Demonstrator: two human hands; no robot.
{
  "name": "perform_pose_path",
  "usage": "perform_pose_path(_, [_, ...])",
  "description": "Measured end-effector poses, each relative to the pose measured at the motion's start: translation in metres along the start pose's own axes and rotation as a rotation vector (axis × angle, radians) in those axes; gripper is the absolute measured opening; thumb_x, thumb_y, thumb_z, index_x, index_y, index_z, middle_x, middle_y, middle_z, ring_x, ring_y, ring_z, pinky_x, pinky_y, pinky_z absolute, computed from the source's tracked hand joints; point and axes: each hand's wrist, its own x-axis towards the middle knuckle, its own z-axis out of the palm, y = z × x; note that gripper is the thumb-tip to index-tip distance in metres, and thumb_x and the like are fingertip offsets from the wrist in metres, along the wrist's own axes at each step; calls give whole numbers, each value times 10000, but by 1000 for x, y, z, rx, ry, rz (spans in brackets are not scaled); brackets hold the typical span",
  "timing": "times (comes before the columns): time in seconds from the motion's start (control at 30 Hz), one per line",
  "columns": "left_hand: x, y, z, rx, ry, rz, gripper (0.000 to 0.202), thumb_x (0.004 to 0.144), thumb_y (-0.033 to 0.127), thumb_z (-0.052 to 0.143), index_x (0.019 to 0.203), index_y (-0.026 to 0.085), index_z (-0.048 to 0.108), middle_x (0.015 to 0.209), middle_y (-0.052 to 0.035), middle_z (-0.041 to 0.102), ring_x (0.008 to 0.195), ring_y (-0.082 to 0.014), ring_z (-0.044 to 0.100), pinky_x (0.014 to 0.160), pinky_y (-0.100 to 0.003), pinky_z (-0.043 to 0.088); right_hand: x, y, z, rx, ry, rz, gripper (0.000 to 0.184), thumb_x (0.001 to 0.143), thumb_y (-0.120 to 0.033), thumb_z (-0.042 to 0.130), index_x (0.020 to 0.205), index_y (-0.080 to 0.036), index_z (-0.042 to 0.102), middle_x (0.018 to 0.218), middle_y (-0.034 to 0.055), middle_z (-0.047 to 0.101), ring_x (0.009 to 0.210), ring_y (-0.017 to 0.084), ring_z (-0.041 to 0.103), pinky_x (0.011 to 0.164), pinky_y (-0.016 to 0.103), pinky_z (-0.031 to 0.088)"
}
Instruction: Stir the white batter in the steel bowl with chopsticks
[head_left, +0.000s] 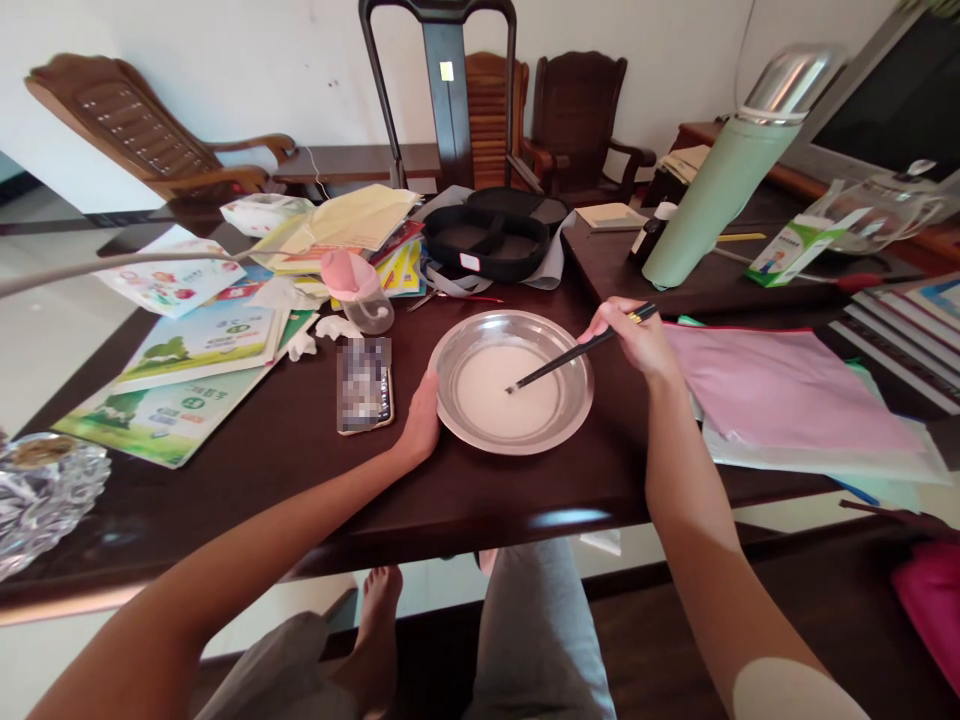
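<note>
A shallow stainless-steel bowl (517,442) stands at the table's front, with a smooth whitish liquid (502,415) in its bottom. My left hand (422,422) grips the bowl's left rim, its fingers mostly hidden behind the edge. Black chopsticks (559,361) with gold bands near the top are pinched in my right hand (636,338), above the right rim. They slant down to the left, and their tips dip into the liquid around the bowl's middle. Just left of my left hand lies a phone (365,385) with a blurred screen.
Booklets (195,350), crumpled tissues and a pink-lidded bottle (360,290) lie left. A black case (487,240) is behind the bowl. To the right are a green thermos (720,205), a small box (795,250) and a pink folder (787,390). A glass dish (49,500) stands far left.
</note>
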Motion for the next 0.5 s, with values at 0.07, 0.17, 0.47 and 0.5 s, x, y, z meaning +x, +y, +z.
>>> perform_pose_path(0.07, [0,0,1,-36,3,-32,715,1154,763,482,1585,261,752,1727,-104,717,1744,-396,526,1509,-645,302,-1,-2,9,3,-90,8,662,840,-928,870,661,-301,757,693,42,844,774,299,864,874,459,678])
perform_pose_path(0.17, [0,-1,2,-58,-3,-32,733,1146,780,472,1598,269,741,1747,-92,702,1773,-377,487,1528,-615,265,0,-7,19,-6,-175,18,670,832,-935,874,724,-282,773,740,53,868,834,303,885,908,452,693])
perform_pose_path(0.47, [1,0,3,-56,9,-42,767,1126,808,493,1593,254,747,1738,-107,709,1723,-401,551,1513,-624,297,1,-2,-1,-17,17,0,725,834,-993,809,640,-302,706,638,36,798,728,312,855,907,499,701])
perform_pose_path(0.5, [1,0,3,-54,7,-42,762,1132,800,488,1604,257,739,1752,-104,697,1733,-397,539,1516,-622,290,0,-2,2,-10,-8,4,724,834,-993,808,636,-303,710,646,40,806,732,312,856,898,494,701])
